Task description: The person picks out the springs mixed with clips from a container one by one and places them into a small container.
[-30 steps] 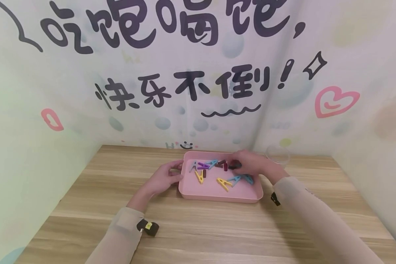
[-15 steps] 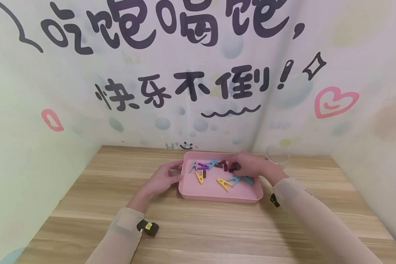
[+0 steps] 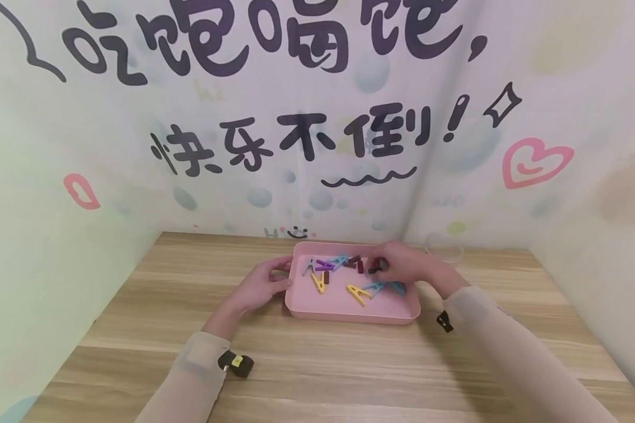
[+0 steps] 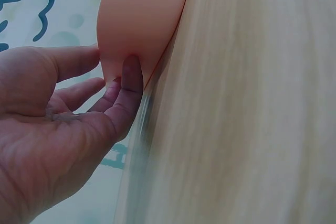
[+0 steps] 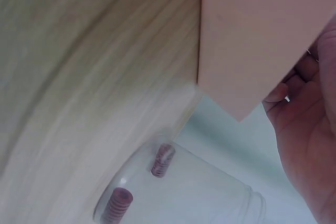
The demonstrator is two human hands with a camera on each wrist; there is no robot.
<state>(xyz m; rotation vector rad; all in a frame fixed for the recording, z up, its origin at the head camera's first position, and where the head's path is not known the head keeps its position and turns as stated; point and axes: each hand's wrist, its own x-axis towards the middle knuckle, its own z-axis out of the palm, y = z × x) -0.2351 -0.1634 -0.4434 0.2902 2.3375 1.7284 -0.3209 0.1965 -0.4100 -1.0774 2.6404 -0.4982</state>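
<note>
A pink tray sits at the back of the table. Inside lie yellow, blue and purple clothespins and several small dark red-brown cylinders. My left hand touches the tray's left end from outside; in the left wrist view its lightly bent fingers rest against the outer wall. Reaching over the right rim, my right hand has its fingers curled low in the tray by small dark pieces. Whether they pinch one is hard to see. In the right wrist view, the tray wall hides those fingertips.
A clear jar lies or stands beside the tray's right back corner, with two ribbed dark red cylinders visible in it. Behind the tray hangs a printed cloth wall. Wood-grain table extends in front.
My right hand's fingers have shifted slightly among the dark pieces, with little overall movement. The left hand and tray stay in place.
</note>
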